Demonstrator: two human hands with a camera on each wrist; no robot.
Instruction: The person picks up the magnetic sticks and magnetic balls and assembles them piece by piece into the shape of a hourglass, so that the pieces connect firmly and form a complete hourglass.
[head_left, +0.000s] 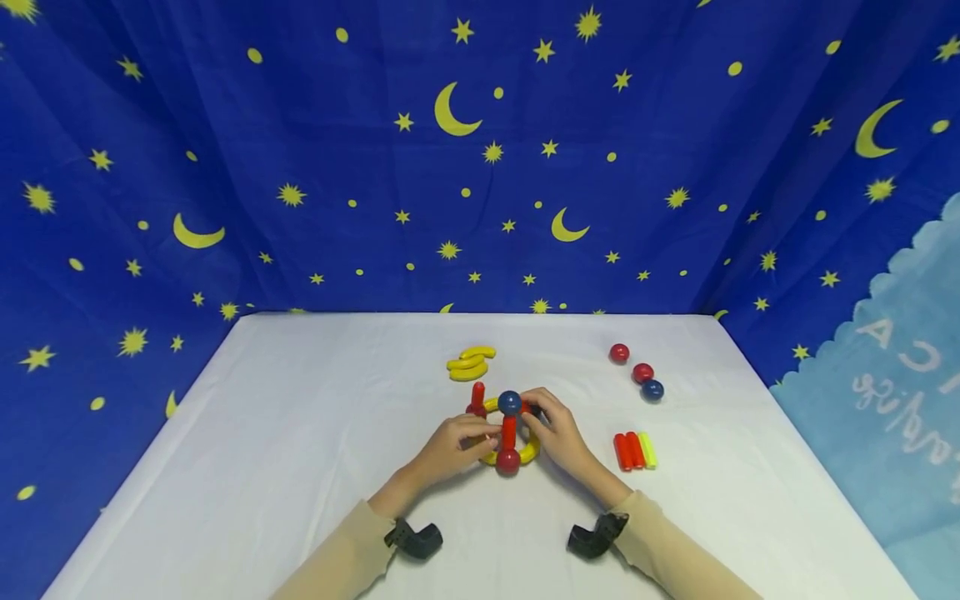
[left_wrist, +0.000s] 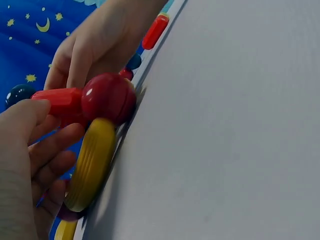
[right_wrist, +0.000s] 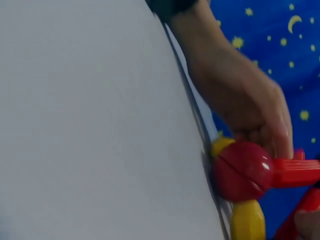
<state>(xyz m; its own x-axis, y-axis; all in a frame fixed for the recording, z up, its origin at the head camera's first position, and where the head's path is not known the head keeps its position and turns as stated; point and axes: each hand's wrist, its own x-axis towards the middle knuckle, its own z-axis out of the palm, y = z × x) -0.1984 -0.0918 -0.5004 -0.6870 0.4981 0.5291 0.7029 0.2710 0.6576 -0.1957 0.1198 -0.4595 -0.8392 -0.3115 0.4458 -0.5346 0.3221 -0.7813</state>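
A toy frame of balls and rods stands mid-table, with yellow curved pieces (head_left: 530, 450) forming a ring at its base. At the front, a red rod (head_left: 509, 433) rises from a red ball (head_left: 507, 462) and carries a blue ball (head_left: 509, 403). My left hand (head_left: 448, 447) pinches this front rod near its upper end, thumb (left_wrist: 37, 107) against it. Another upright red rod (head_left: 478, 392) stands at the rear left. With my right hand (head_left: 558, 431) I hold a red rod (right_wrist: 306, 204) on the right side; its far end is hidden by fingers.
Loose yellow curved pieces (head_left: 471, 364) lie behind the frame. To the right are two red balls (head_left: 619, 354), a blue ball (head_left: 652, 390), and a row of red rods (head_left: 628, 451) with a yellow-green rod (head_left: 648, 450). A blue starry curtain (head_left: 375, 167) borders the white table (head_left: 300, 417).
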